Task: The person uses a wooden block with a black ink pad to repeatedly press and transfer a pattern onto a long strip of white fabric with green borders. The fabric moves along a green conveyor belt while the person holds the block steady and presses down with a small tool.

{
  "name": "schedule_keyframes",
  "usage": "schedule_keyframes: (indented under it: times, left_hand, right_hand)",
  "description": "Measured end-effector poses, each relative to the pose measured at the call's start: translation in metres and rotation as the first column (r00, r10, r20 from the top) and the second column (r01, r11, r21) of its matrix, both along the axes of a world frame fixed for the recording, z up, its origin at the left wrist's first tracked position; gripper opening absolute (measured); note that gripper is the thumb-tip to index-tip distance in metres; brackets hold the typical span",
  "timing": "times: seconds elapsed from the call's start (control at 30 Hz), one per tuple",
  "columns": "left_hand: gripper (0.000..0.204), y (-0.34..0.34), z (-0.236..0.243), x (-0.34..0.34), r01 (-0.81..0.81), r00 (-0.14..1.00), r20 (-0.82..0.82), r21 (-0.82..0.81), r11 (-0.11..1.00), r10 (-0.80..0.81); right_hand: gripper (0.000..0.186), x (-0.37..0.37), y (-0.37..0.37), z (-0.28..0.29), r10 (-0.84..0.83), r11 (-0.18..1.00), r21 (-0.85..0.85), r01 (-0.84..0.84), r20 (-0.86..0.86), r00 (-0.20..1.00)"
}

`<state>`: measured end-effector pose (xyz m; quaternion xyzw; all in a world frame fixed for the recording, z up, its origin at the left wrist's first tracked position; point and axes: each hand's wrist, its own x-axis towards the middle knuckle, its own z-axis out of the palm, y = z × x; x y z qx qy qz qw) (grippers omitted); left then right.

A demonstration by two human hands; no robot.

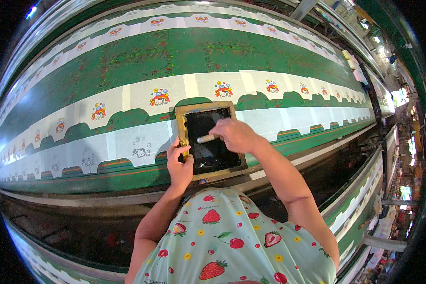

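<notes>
A wooden screen printing frame (pixel 180 113) lies on the white cloth pieces at the near side of the green table, its mesh dark with black ink. My left hand (pixel 179 165) holds the frame's left side, fingers curled along its edge and thumb at the wood. Over the mesh, my right hand (pixel 240 136) is closed around a squeegee (pixel 206 138), with a pale end of it sticking out to the left. My fingers hide the rest of it. Left of the frame, a white cloth piece (pixel 120 146) carries a black outline print of a cartoon figure.
Behind the frame runs a row of cloth pieces (pixel 142 90) with coloured prints. More printed rows (pixel 175 22) lie along the far side of the long green table (pixel 142 52). A rail (pixel 80 199) borders the near edge. Another table with white pieces (pixel 359 199) stands at the right.
</notes>
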<state>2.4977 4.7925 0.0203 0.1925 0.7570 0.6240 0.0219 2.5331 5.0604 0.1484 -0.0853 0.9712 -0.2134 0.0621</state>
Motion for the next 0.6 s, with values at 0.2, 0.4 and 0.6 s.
schedule_keyframes:
  times: [0.2,0.4,0.6]
  left_hand:
    - [0.036,-0.004,-0.002,-0.003,-0.005,0.996,0.085,0.112,0.994,-0.005]
    - [0.035,-0.004,0.002,-0.004,0.01,0.999,0.048,0.088,0.996,-0.014]
    - [0.038,-0.002,-0.001,-0.003,0.001,1.0,0.031,0.078,0.997,-0.003]
  right_hand:
    - [0.039,-0.065,0.02,-0.013,-0.122,0.992,0.033,0.126,-0.096,0.988]
    - [0.038,-0.05,0.011,-0.014,-0.133,0.991,0.029,0.133,0.0,0.991]
    - [0.045,0.008,-0.025,-0.01,-0.077,0.995,0.067,0.08,-0.035,0.996]
